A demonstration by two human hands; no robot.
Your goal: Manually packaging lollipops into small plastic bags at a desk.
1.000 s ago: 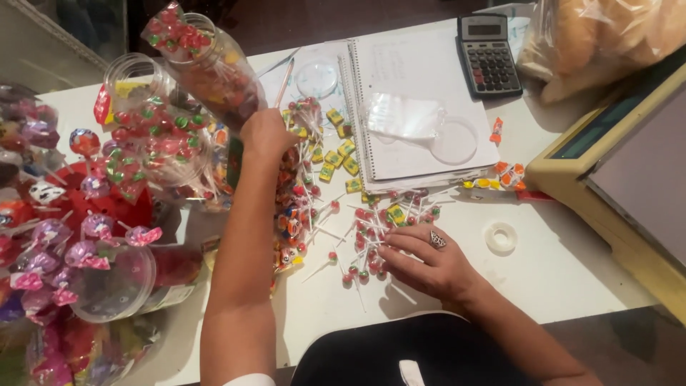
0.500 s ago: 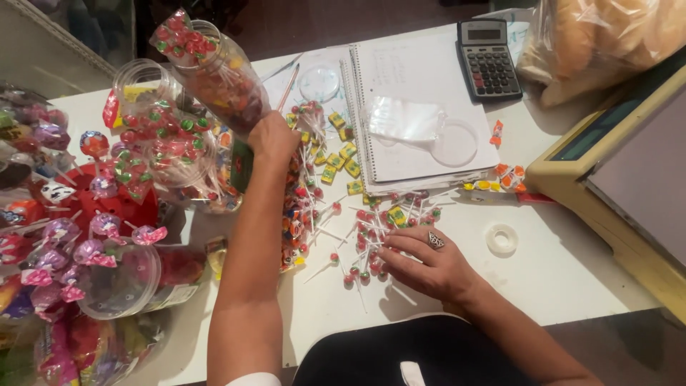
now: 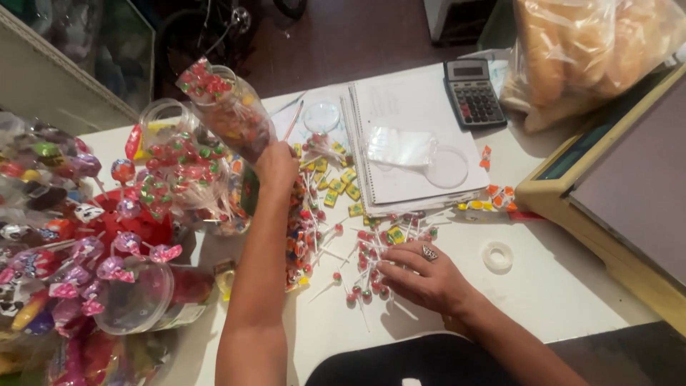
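Fingers: left hand grips tilted clear jar; right hand spread flat on lollipops

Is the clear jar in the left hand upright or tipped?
Tipped: the clear jar, gripped by the left hand, leans up-left, lollipops inside.
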